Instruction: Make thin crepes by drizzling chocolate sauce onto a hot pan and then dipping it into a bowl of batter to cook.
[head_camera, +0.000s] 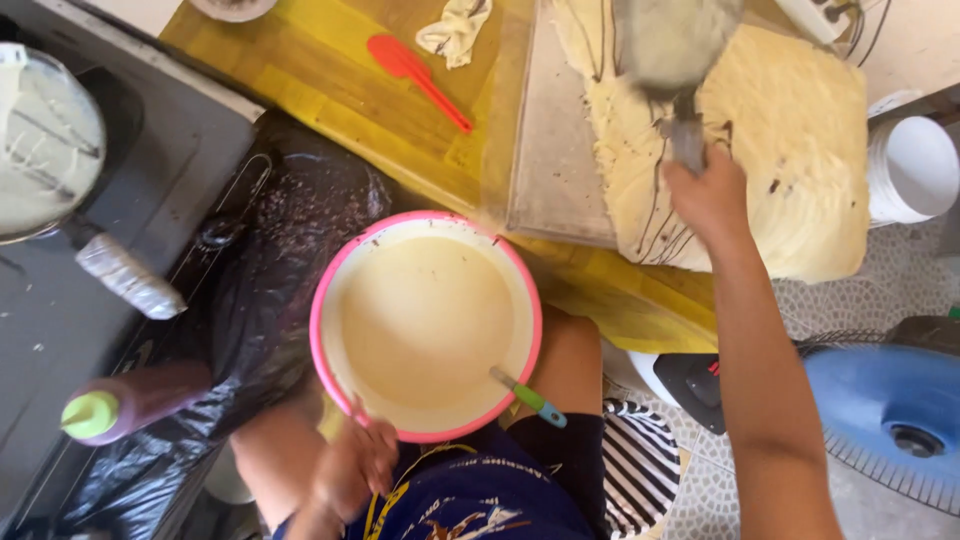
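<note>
A pink-rimmed bowl (322, 300) full of pale batter rests on my lap, with a green and blue handled utensil (530, 397) leaning out at its right edge. My left hand (352, 467) grips the bowl's near rim. My right hand (712, 195) reaches forward and is closed on the handle of a blurred metal pan (672, 45), held over a stack of thin pale crepes (800, 150) streaked with dark drizzle.
The crepes lie on a grey tray (555, 150) on a yellow wooden table (330, 70) with a red spatula (415, 75) and a cloth (455, 30). A dark stove (150, 200) with a pan, a squeeze bottle (125, 405), a black bag and a blue fan (885, 415) surround me.
</note>
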